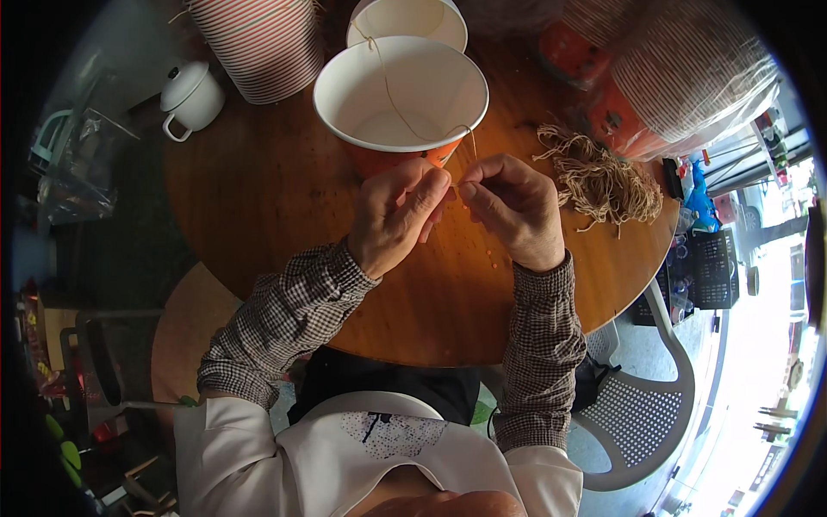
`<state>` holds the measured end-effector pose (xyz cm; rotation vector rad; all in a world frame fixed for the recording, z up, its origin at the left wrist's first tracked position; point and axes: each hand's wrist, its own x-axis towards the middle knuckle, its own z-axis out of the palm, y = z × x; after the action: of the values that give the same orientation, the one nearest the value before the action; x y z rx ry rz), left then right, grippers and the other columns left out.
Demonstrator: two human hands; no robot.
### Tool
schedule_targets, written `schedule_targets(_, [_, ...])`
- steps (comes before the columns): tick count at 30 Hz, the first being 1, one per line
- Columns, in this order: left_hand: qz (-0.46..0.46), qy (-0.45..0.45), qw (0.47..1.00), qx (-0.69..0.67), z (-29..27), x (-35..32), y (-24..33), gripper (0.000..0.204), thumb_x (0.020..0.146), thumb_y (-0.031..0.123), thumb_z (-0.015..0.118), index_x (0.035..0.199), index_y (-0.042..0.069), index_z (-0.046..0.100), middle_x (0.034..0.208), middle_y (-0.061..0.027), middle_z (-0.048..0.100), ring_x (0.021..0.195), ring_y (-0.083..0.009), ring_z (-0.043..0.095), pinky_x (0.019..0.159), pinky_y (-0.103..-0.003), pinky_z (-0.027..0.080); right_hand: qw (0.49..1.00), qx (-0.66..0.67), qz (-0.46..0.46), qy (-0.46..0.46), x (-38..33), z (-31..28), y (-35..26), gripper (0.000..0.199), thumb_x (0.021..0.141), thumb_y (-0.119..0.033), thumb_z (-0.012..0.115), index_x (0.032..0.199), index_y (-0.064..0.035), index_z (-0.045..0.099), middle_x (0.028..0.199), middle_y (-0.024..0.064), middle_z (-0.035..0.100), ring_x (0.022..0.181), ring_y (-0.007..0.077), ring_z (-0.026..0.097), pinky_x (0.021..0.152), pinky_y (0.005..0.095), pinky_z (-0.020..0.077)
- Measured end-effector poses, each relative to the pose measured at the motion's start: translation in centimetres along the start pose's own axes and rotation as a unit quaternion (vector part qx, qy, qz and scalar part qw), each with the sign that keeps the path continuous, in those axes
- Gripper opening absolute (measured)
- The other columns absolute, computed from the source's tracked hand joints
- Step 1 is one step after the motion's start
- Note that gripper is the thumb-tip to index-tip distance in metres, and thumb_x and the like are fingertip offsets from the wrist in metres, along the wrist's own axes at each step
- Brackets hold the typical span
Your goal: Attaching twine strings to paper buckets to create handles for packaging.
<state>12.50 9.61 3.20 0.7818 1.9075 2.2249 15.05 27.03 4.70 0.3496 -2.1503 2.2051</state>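
Observation:
A large paper bucket [401, 95], white inside and orange outside, stands on the round wooden table [413, 293] in front of me. A thin tan string [392, 90] runs from its far rim across the opening and over the near rim down to my hands. My left hand [401, 207] and my right hand [510, 207] meet just in front of the bucket. Both pinch the string between thumb and forefinger, fingertips almost touching. What exactly the left fingertips grip is partly hidden. A loose bundle of tan strings [603, 181] lies to the right of my right hand.
Behind the bucket stands another white bucket [409, 21]. A tall stack of nested buckets [257, 47] is at the back left, beside a white lidded mug [191, 96]. Plastic-wrapped bucket stacks [680, 77] fill the back right. A perforated chair [642, 414] sits right of the table.

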Motion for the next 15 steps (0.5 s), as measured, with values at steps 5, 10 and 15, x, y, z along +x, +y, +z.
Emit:
schedule_targets(5, [0.018,0.009,0.998,0.056,-0.1,-0.1,-0.8,0.026,0.098,0.021,0.054,0.081,0.002,0.055,0.058,0.0015,0.049,0.051,-0.0042,0.045,0.045,-0.021,0.036,1.0,-0.019,-0.009,-0.016,0.1,0.2,0.0,0.009,0.088,-0.002,0.065,0.096,0.0024,0.062,0.084,0.0002,0.063,0.076,0.0035,0.055,0.068,0.019,0.0466])
schedule_targets(10, [0.057,0.036,0.988,0.141,0.0,-0.1,-1.2,0.018,0.095,0.011,0.057,0.081,0.001,0.054,0.06,-0.0012,0.05,0.053,-0.006,0.048,0.047,-0.023,0.039,0.999,-0.039,-0.007,-0.014,0.2,0.3,0.1,0.009,0.088,-0.003,0.065,0.095,0.0022,0.062,0.084,-0.0006,0.062,0.075,0.0029,0.054,0.066,0.0189,0.0462])
schedule_targets(15, [0.117,0.038,0.979,0.164,0.5,-0.2,-1.4,0.009,0.093,0.006,0.056,0.087,0.0,0.053,0.071,-0.0048,0.055,0.059,-0.0104,0.053,0.052,-0.024,0.043,0.999,-0.043,-0.019,-0.006,0.1,0.3,0.1,0.009,0.087,-0.003,0.066,0.094,0.0003,0.062,0.083,-0.0008,0.062,0.072,0.0035,0.054,0.064,0.0191,0.0455])
